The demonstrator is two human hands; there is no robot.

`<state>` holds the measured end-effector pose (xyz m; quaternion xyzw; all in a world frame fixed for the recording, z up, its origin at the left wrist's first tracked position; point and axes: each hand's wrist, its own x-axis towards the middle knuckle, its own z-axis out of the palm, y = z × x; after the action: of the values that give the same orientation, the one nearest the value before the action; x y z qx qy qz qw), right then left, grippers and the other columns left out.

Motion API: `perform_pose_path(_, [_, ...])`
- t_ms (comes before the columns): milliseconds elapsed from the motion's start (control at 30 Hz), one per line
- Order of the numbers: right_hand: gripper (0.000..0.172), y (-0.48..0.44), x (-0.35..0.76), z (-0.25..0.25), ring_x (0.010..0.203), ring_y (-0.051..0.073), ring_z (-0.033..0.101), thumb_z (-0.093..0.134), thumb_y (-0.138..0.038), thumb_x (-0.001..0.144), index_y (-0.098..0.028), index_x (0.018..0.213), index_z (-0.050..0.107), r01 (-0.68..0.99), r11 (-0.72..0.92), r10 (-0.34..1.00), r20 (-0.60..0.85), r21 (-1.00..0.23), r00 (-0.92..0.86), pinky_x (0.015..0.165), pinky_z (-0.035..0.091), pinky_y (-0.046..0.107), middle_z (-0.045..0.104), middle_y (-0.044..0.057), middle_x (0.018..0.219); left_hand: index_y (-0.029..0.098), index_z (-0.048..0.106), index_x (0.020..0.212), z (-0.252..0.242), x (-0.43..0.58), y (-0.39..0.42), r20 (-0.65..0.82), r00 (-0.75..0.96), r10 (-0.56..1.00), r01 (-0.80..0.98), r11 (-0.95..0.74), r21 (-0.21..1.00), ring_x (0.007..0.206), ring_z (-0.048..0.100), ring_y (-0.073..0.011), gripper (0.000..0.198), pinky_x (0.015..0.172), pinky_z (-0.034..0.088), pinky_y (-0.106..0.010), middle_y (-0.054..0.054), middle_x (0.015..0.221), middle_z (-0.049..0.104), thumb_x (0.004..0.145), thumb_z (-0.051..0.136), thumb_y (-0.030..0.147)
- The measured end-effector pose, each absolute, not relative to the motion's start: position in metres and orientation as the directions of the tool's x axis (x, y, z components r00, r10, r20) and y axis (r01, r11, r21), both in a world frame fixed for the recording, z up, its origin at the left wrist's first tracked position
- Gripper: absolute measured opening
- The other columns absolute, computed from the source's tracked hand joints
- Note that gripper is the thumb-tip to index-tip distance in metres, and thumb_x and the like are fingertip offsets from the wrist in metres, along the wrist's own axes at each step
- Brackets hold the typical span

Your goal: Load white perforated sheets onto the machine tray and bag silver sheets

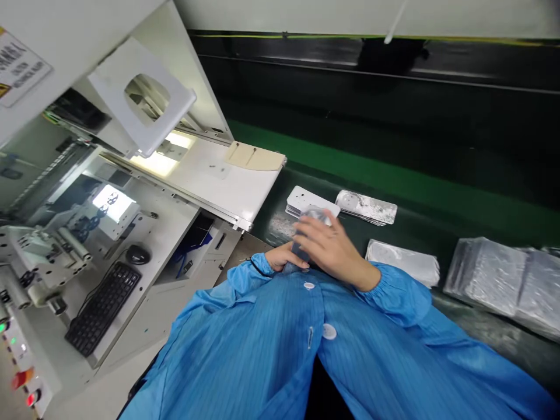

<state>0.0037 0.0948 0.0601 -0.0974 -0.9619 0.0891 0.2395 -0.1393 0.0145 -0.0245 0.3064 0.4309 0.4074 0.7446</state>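
The striped blue smock (271, 338) has white buttons (329, 331), a buttonhole (310, 337) and gathered cuffs (377, 277); black cloth (326, 394) shows beneath. A dark band (259, 268) circles the left wrist, a ring (333, 234) the right grip (326, 248).

Beyond the blue coat (271, 332)'s farther white button (309, 286), the left hand (280, 256) curls left of it, thumb extended; the right hand (324, 244), above it rightward, bends its fingers left.

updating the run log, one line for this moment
left hand: holding clear-plastic piece | right hand: over it | nearby: white plate stack, bagged stack
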Motion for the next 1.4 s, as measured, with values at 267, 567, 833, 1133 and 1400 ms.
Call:
perform_pose_path(267, [0.024, 0.142, -0.001, 0.07, 0.075, 0.017, 0.06, 0.059, -0.038, 0.089, -0.018, 0.1, 0.067, 0.208, 0.63, 0.613, 0.315, -0.749, -0.725, 0.062, 0.05, 0.03, 0.066, 0.008, 0.097, 0.015, 0.066, 0.103, 0.001, -0.172, -0.001, -0.366, 0.421, 0.83, -0.39, 0.53, 0.753, 0.091, 0.064, -0.0177, 0.058, 0.089, 0.049, -0.035, -0.011, 0.112, 0.066, 0.049, 0.085, 0.017])
perform_pose_path(567, [0.029, 0.158, -0.006, 0.115, 0.056, 0.013, 0.059, 0.065, -0.046, 0.083, -0.017, 0.078, 0.067, 0.22, 0.226, 0.347, -0.133, -0.949, -0.929, 0.052, 0.049, 0.026, 0.062, 0.001, 0.068, 0.012, 0.062, 0.11, 0.009, -0.181, -0.009, -0.23, 0.499, 0.835, -0.46, 0.48, 0.747, 0.11, 0.06, -0.0297, 0.05, 0.095, 0.049, -0.043, -0.014, 0.12, 0.063, 0.062, 0.068, 0.02])
perform_pose_path(833, [0.018, 0.135, -0.008, 0.154, 0.07, 0.015, 0.061, 0.054, -0.028, 0.092, -0.019, 0.079, 0.064, -0.013, 0.845, 0.265, 0.439, -0.535, -0.858, 0.06, 0.05, 0.027, 0.066, 0.005, 0.078, 0.009, 0.053, 0.124, 0.013, -0.184, -0.005, -0.136, 0.576, 0.806, -0.488, 0.472, 0.735, 0.132, 0.041, -0.0424, 0.087, 0.085, 0.053, -0.046, -0.025, 0.144, 0.043, 0.049, 0.076, 0.047])
perform_pose_path(1133, [0.01, 0.109, -0.007, 0.198, 0.077, 0.017, 0.059, 0.049, -0.019, 0.093, -0.023, 0.087, 0.057, -0.046, 0.925, 0.168, 0.516, -0.377, -0.84, 0.066, 0.05, 0.03, 0.061, 0.005, 0.082, 0.008, 0.052, 0.123, 0.017, -0.184, -0.001, -0.01, 0.597, 0.802, -0.538, 0.409, 0.737, 0.134, 0.038, -0.044, 0.102, 0.091, 0.05, -0.052, -0.026, 0.131, 0.054, 0.035, 0.084, 0.051])
perform_pose_path(1400, [0.012, 0.108, -0.011, 0.226, 0.08, 0.017, 0.061, 0.051, -0.02, 0.092, -0.024, 0.085, 0.06, -0.128, 0.904, 0.076, 0.446, -0.408, -0.892, 0.068, 0.051, 0.03, 0.062, 0.004, 0.085, 0.013, 0.038, 0.136, 0.04, -0.187, -0.001, -0.102, 0.619, 0.779, -0.482, 0.48, 0.733, 0.143, 0.022, -0.0425, 0.118, 0.089, 0.05, -0.047, -0.026, 0.152, 0.029, 0.031, 0.088, 0.037])
